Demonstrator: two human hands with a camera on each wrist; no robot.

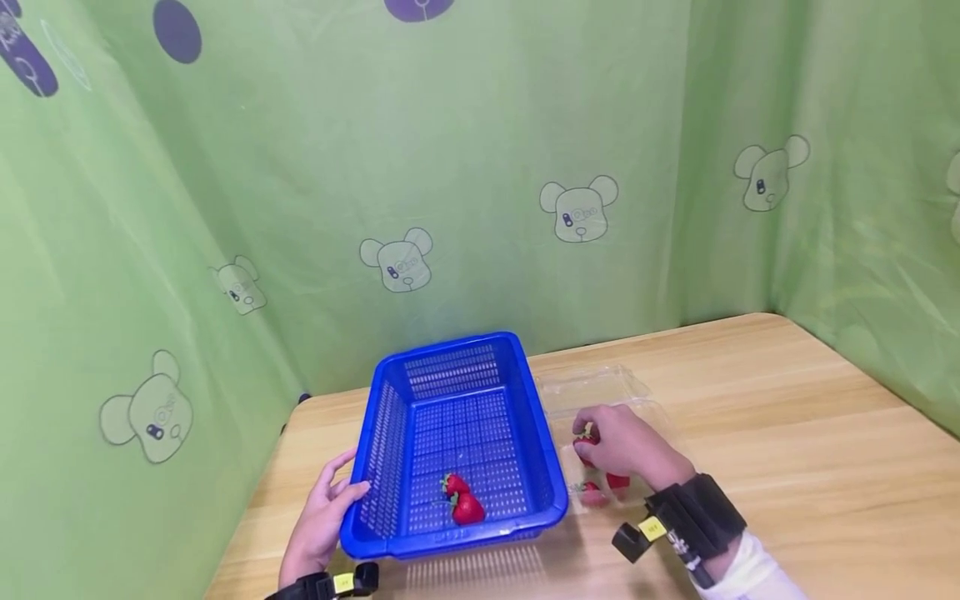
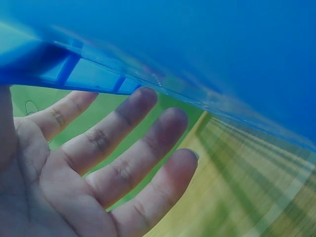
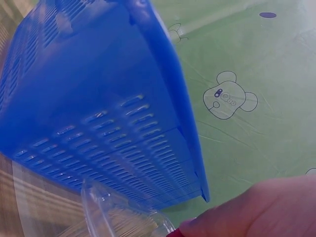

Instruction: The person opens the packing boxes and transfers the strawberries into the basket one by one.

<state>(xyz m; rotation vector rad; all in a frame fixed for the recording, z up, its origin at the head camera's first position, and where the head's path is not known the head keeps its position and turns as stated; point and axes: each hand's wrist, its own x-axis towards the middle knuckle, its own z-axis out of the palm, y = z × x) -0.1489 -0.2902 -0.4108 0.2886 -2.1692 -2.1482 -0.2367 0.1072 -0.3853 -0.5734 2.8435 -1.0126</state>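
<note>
A blue plastic basket point(image 1: 536, 450) has two strawberries point(image 1: 468, 508) lying near its front end. At the basket's left rim is my left hand point(image 1: 324, 518), thumb over the edge and the other fingers outside below it. The left wrist view shows those fingers point(image 2: 143, 173) slightly bent, the tips close under the blue rim. My right hand point(image 1: 626, 442) pinches a red strawberry point(image 1: 584, 447) with green leaves over a clear plastic box point(image 1: 592, 387). More strawberries point(image 1: 592, 493) sit in that box beneath the hand. Only a red sliver of the pinched one shows in the right wrist view.
The clear box stands right against the basket's right side on a wooden table point(image 1: 795, 433). A green curtain point(image 1: 487, 150) with bear-head prints hangs behind the table and along both sides. Each wrist wears a black strap point(image 1: 697, 517).
</note>
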